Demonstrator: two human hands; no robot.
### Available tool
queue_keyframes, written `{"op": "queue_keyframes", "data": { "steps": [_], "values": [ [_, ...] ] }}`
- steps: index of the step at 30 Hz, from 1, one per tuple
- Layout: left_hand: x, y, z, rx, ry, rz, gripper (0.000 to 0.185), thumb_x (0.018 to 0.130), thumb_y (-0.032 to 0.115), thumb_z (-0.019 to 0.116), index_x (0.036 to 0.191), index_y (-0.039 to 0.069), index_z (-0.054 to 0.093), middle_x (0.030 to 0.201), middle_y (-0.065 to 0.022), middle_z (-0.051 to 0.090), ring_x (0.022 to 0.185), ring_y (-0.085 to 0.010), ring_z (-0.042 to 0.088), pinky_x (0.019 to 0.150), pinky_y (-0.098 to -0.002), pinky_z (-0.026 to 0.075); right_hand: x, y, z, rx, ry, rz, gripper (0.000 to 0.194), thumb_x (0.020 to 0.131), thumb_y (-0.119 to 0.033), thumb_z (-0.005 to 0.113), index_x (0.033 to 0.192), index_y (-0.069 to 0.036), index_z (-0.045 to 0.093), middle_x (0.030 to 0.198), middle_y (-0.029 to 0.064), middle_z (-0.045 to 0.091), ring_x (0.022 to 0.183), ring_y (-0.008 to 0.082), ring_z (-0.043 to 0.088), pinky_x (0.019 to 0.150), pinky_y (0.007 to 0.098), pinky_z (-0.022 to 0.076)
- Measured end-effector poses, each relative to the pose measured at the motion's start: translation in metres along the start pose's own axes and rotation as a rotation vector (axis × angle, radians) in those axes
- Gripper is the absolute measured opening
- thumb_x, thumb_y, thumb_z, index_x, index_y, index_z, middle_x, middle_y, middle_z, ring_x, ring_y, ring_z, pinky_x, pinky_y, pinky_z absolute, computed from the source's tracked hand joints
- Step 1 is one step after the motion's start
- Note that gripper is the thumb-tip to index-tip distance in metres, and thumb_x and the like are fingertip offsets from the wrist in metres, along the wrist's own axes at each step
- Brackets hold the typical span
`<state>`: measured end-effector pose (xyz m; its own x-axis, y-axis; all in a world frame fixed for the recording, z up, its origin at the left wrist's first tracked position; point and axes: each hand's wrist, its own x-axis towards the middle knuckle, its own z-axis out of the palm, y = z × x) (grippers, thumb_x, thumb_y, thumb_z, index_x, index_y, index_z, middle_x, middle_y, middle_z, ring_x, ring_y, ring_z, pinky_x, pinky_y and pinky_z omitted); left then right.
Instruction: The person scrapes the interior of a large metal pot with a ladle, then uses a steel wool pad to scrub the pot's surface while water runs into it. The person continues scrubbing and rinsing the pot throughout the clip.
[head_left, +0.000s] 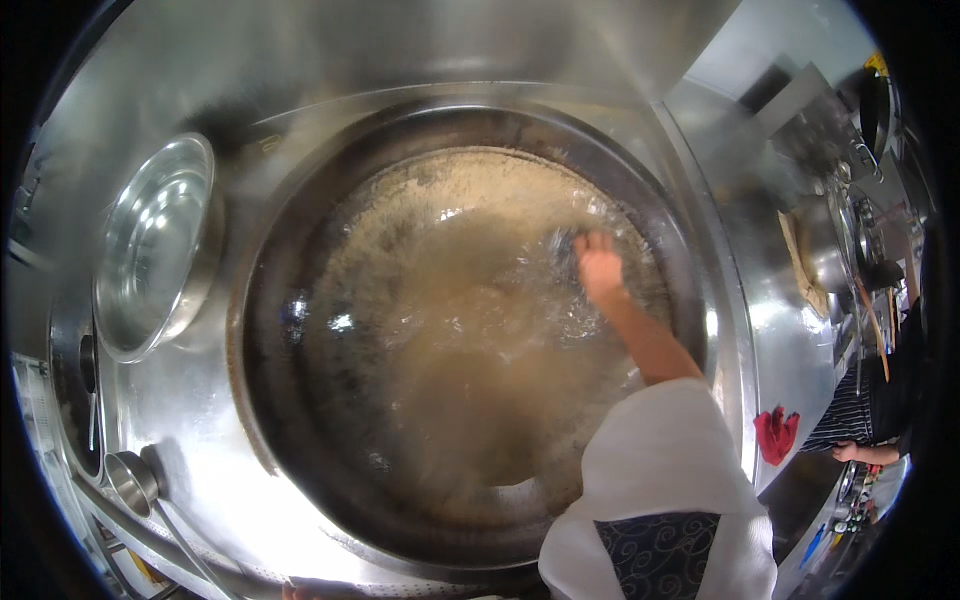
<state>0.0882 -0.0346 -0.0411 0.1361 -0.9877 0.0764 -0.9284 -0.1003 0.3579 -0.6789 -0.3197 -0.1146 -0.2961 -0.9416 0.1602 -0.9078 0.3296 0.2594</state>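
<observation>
A very large dark wok is set into a stainless-steel counter before me. Cloudy brown water swirls in its bowl. My right hand reaches in at the right side, its fingers curled and blurred. Against the fingertips is a shiny grey patch; whether it is a metal scouring pad or splashing water I cannot tell. A white sleeve covers the arm from the forearm back. Of my left hand, only a sliver seems to show at the bottom edge, by the counter's front; its grip is hidden.
Left of the wok stands a stainless-steel basin. A long-handled ladle lies at the lower left. On the right are a red cloth, a metal pot, and another person in a striped apron. A steel wall rises behind.
</observation>
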Motion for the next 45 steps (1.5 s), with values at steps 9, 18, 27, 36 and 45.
{"op": "queue_keyframes", "data": {
  "steps": [9, 18, 27, 36, 45],
  "values": [
    [0.012, 0.049, -0.018, 0.105, -0.031, -0.046, 0.043, 0.088, 0.027, 0.061, 0.125, 0.006, 0.054, 0.127, -0.0175, 0.05, 0.115, -0.0338, 0.047, 0.102, -0.0457, 0.034, 0.2, -0.223, -0.079, 0.708, 0.726, -0.379, 0.023, 0.071, -0.002, 0.055, 0.092, -0.007, 0.062, 0.091, 0.0129, 0.057, 0.09, 0.0302, 0.054, 0.075, 0.0409, 0.0486],
    [0.014, 0.037, -0.018, 0.14, -0.039, -0.023, 0.051, 0.088, 0.03, 0.06, 0.131, 0.008, 0.043, 0.134, -0.017, 0.04, 0.121, -0.0332, 0.041, 0.104, -0.0457, 0.03, 0.14, -0.341, -0.14, 1.026, 0.542, -1.011, 0.023, 0.081, -0.01, 0.053, 0.103, -0.011, 0.059, 0.108, 0.0066, 0.05, 0.105, 0.0283, 0.047, 0.077, 0.0392, 0.0518],
    [0.035, 0.028, -0.017, 0.141, -0.105, 0.008, 0.06, 0.089, 0.033, 0.058, 0.137, 0.009, 0.032, 0.141, -0.0164, 0.03, 0.126, -0.0326, 0.035, 0.106, -0.0456, 0.027, 0.246, -0.3, -0.147, 0.66, 0.195, -0.483, 0.024, 0.081, -0.013, 0.053, 0.101, -0.005, 0.064, 0.109, 0.0155, 0.059, 0.109, 0.0357, 0.051, 0.086, 0.0487, 0.0434],
    [0.005, 0.007, -0.013, 0.066, -0.1, -0.049, 0.07, 0.089, 0.036, 0.057, 0.143, 0.01, 0.021, 0.148, -0.0159, 0.019, 0.132, -0.032, 0.029, 0.109, -0.0456, 0.023, 0.252, 0.027, -0.102, 0.197, -0.172, 0.24, 0.029, 0.089, -0.021, 0.046, 0.105, -0.012, 0.067, 0.111, 0.0095, 0.065, 0.103, 0.0271, 0.062, 0.08, 0.0399, 0.0503],
    [0.025, 0.012, 0.024, 0.184, -0.039, -0.043, 0.05, 0.087, 0.044, 0.041, 0.105, 0.0, 0.056, 0.119, -0.0211, 0.051, 0.119, -0.0407, 0.042, 0.108, -0.0552, 0.021, 0.051, 0.15, -0.128, 0.092, -0.231, 0.323, 0.032, 0.081, -0.023, 0.058, 0.108, -0.006, 0.063, 0.117, 0.018, 0.056, 0.108, 0.0357, 0.053, 0.09, 0.043, 0.044]
  ]
}}
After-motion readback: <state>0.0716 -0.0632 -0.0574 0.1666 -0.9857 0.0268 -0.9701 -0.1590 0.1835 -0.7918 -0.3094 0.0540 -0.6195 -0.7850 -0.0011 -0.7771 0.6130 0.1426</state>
